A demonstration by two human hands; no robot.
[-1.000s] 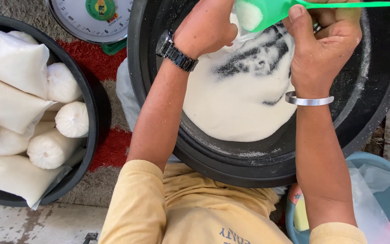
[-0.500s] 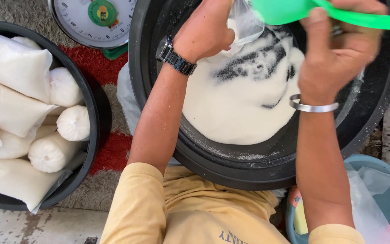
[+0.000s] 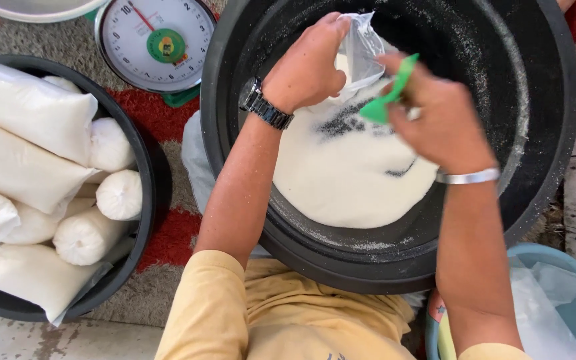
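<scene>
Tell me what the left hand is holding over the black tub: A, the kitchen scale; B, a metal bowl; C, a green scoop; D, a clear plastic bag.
D: the left hand pinches the mouth of a clear plastic bag above the white grains in the black tub, while the right hand holds the green scoop.

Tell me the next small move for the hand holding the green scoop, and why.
Probably tip the green plastic scoop in the right hand into the clear plastic bag, since the left hand holds its mouth beside the scoop above the white grains.
</scene>
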